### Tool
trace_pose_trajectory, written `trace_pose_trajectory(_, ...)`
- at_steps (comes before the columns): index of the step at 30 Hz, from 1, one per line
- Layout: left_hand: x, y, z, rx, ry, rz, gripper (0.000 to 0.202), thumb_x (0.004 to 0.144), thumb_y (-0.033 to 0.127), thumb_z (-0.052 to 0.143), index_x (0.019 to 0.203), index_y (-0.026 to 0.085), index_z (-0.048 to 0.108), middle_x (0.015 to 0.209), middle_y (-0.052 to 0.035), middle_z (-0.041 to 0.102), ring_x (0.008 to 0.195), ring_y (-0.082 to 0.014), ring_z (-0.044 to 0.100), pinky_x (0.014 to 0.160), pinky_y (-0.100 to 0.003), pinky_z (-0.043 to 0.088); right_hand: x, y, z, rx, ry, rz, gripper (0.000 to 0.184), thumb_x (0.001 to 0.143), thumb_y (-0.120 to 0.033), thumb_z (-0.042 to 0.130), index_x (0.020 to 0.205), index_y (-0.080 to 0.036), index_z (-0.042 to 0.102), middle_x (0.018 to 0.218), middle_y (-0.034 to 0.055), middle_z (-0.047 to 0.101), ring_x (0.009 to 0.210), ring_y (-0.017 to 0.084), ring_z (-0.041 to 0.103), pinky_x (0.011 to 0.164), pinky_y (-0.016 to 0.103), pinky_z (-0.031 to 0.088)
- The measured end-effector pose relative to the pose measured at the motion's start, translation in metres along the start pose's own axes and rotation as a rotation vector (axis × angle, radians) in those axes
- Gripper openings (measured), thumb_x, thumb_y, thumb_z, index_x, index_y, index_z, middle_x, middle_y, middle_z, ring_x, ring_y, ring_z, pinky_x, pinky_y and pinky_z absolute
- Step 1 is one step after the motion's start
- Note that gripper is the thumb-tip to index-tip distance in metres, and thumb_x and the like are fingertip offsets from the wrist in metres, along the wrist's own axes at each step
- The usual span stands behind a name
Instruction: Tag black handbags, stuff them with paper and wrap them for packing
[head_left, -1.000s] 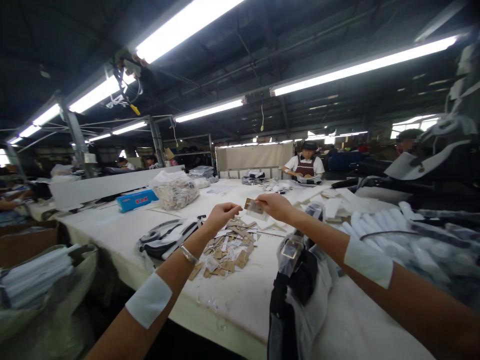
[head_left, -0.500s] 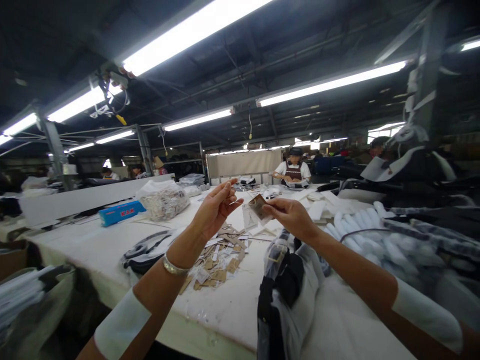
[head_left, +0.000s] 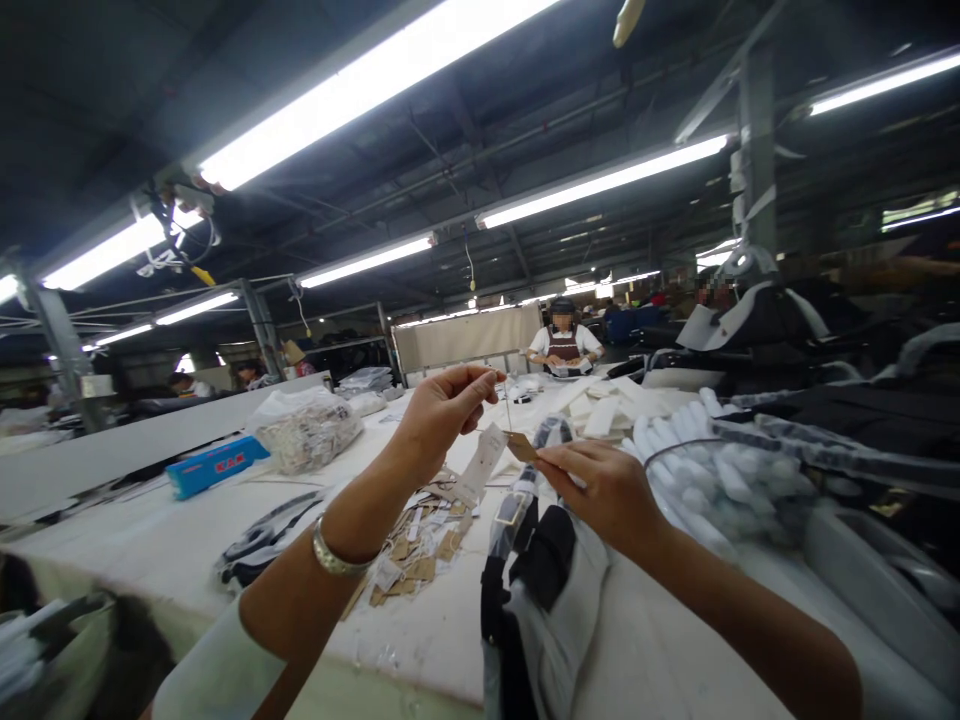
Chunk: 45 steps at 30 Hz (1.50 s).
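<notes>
My left hand (head_left: pixel 442 410) is raised above the white table (head_left: pixel 187 520), its fingers pinched on a thin string (head_left: pixel 508 402) that runs down to the tags. My right hand (head_left: pixel 600 490) pinches a brown paper tag (head_left: pixel 520 446), and a white tag (head_left: pixel 480 465) hangs beside it. Below the hands lies a pile of brown and white tags (head_left: pixel 416 545). A black and white garment in clear plastic (head_left: pixel 540 590) lies under my right forearm.
A blue box (head_left: pixel 214 466) and a clear bag of tags (head_left: pixel 304 430) sit at the left back. Bagged white garments (head_left: pixel 712 470) are stacked at the right. A person in an apron (head_left: pixel 564 342) works at the far end. A folded dark garment (head_left: pixel 259 535) lies left.
My left hand has risen and now pulls the string up from the tag. My right hand has dropped and come closer. The view has swung to the right.
</notes>
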<state>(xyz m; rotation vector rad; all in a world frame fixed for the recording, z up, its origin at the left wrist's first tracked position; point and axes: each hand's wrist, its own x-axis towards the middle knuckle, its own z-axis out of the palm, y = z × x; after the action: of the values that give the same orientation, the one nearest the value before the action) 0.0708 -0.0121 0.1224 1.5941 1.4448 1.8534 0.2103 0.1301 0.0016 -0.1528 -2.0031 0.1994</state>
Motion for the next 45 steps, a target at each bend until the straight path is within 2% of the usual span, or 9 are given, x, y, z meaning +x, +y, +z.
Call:
trace_pose_trajectory(9, 0.002, 0.004, 0.031, -0.017, -0.097, -0.060, 0.032, 0.075, 0.040, 0.081, 0.088, 0.013, 0.073, 0.070, -0.0009, 0.065, 0.056, -0.0096, 0.060, 0.057, -0.024, 0.052, -0.007, -0.009, -0.025, 0.643, 0.018, 0.414, 0.049, 0.096, -0.051, 0.052, 0.137, -0.024, 0.057, 0.130, 0.0088, 0.067, 0.121, 0.025, 0.062, 0.108, 0.043, 0.046)
trace_pose_trajectory(15, 0.004, 0.002, 0.053, -0.024, -0.155, -0.068, 0.033, 0.076, 0.041, 0.080, 0.091, 0.012, 0.073, 0.071, -0.0028, 0.068, 0.057, -0.0101, 0.062, 0.059, -0.023, 0.054, -0.001, -0.023, -0.029, 0.647, -0.047, 0.343, 0.069, 0.087, -0.052, 0.067, 0.147, -0.028, 0.043, 0.148, 0.0077, 0.052, 0.139, 0.028, 0.046, 0.117, 0.049, 0.035)
trace_pose_trajectory(20, -0.003, 0.002, 0.061, -0.070, -0.181, -0.120, 0.031, 0.077, 0.041, 0.080, 0.090, 0.014, 0.072, 0.073, -0.0025, 0.068, 0.058, -0.0107, 0.063, 0.058, -0.023, 0.053, -0.005, -0.031, -0.024, 0.749, -0.013, 0.389, 0.044, 0.092, -0.046, 0.061, 0.131, -0.025, 0.058, 0.124, 0.0084, 0.069, 0.114, 0.026, 0.066, 0.105, 0.045, 0.049)
trace_pose_trajectory(24, -0.014, -0.005, 0.050, -0.162, -0.128, -0.221, 0.028, 0.075, 0.039, 0.082, 0.087, 0.015, 0.073, 0.071, 0.0006, 0.064, 0.056, -0.0072, 0.061, 0.061, -0.019, 0.053, -0.024, -0.032, -0.024, 0.947, -0.048, 0.388, 0.036, 0.096, -0.043, 0.055, 0.126, -0.024, 0.059, 0.105, 0.0075, 0.074, 0.079, 0.018, 0.073, 0.077, 0.035, 0.061)
trace_pose_trajectory(28, -0.029, -0.026, 0.035, -0.217, -0.088, -0.369, 0.032, 0.069, 0.040, 0.086, 0.084, 0.015, 0.072, 0.070, 0.0003, 0.065, 0.060, -0.0086, 0.065, 0.060, -0.015, 0.051, -0.044, -0.032, -0.028, 0.975, -0.167, 0.450, 0.032, 0.095, -0.044, 0.058, 0.119, -0.023, 0.064, 0.094, 0.0053, 0.075, 0.059, 0.014, 0.068, 0.056, 0.027, 0.057)
trace_pose_trajectory(35, -0.058, -0.060, 0.013, -0.056, -0.200, -0.355, 0.030, 0.081, 0.044, 0.076, 0.091, 0.017, 0.073, 0.083, -0.0062, 0.073, 0.078, -0.0158, 0.069, 0.077, -0.027, 0.056, -0.065, -0.021, -0.031, 0.942, -0.448, 0.737, 0.036, 0.093, -0.048, 0.060, 0.117, -0.023, 0.068, 0.098, 0.0066, 0.077, 0.058, 0.014, 0.070, 0.051, 0.024, 0.053)
trace_pose_trajectory(38, -0.067, -0.076, -0.011, 0.075, -0.099, -0.278, 0.034, 0.083, 0.048, 0.073, 0.098, 0.018, 0.072, 0.090, -0.0072, 0.073, 0.087, -0.0188, 0.069, 0.080, -0.029, 0.055, -0.075, -0.010, -0.027, 0.931, -0.577, 0.856, 0.037, 0.091, -0.051, 0.061, 0.113, -0.023, 0.069, 0.100, 0.0074, 0.077, 0.058, 0.014, 0.070, 0.049, 0.024, 0.051)
trace_pose_trajectory(41, -0.078, -0.106, -0.037, 0.168, -0.003, -0.365, 0.035, 0.084, 0.052, 0.069, 0.097, 0.020, 0.071, 0.090, -0.0049, 0.072, 0.087, -0.0172, 0.066, 0.075, -0.026, 0.052, -0.081, -0.001, -0.018, 0.935, -0.678, 0.957, 0.037, 0.089, -0.051, 0.063, 0.112, -0.022, 0.069, 0.103, 0.0089, 0.076, 0.059, 0.014, 0.070, 0.049, 0.022, 0.051)
trace_pose_trajectory(45, -0.096, -0.148, -0.049, 0.168, -0.185, -0.517, 0.033, 0.076, 0.046, 0.077, 0.086, 0.014, 0.075, 0.074, -0.0038, 0.069, 0.070, -0.0155, 0.060, 0.059, -0.023, 0.043, -0.076, 0.001, 0.000, 0.899, -0.771, 1.017, 0.043, 0.088, -0.048, 0.065, 0.117, -0.018, 0.067, 0.103, 0.0105, 0.076, 0.060, 0.014, 0.070, 0.051, 0.023, 0.052)
